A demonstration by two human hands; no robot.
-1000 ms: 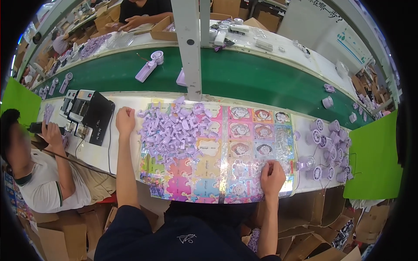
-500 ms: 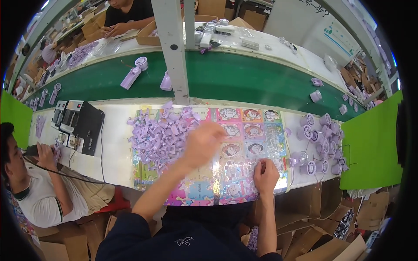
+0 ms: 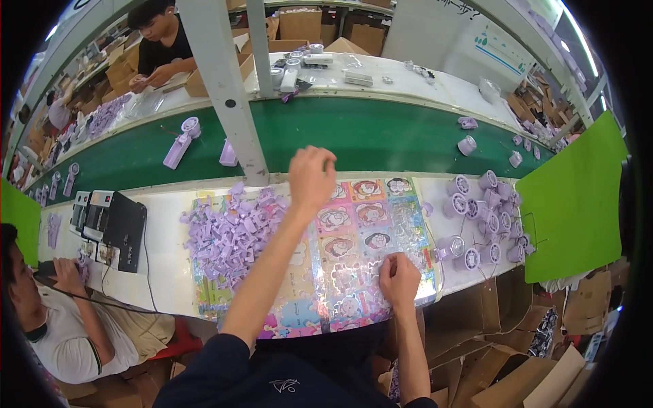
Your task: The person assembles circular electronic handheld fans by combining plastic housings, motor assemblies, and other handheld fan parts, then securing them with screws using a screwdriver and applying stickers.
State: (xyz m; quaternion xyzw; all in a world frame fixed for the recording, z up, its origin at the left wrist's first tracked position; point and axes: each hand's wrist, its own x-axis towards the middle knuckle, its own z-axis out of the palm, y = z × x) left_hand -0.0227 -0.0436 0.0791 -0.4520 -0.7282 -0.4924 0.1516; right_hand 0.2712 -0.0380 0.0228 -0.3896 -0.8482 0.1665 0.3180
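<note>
My left hand is raised over the far edge of a colourful printed mat, near the green conveyor belt. Its fingers are curled in, and whatever they may hold is hidden. Over the right part of the mat my right hand is closed, thumb against the fingers. Anything inside it is too small or covered to see. A heap of small lilac plastic parts lies on the mat's left side, beside my left forearm. Right of the mat, several lilac round fan housings with thin wires stand in a cluster.
Behind the table runs the green belt, carrying a lilac handheld fan and other parts. A metal post rises before it. Black machines stand left, near a seated person. Another person works across the belt.
My left hand has moved away from me, from above the mat to its far edge by the belt. My right hand stays closed over the mat. The whole view has shifted slightly.
</note>
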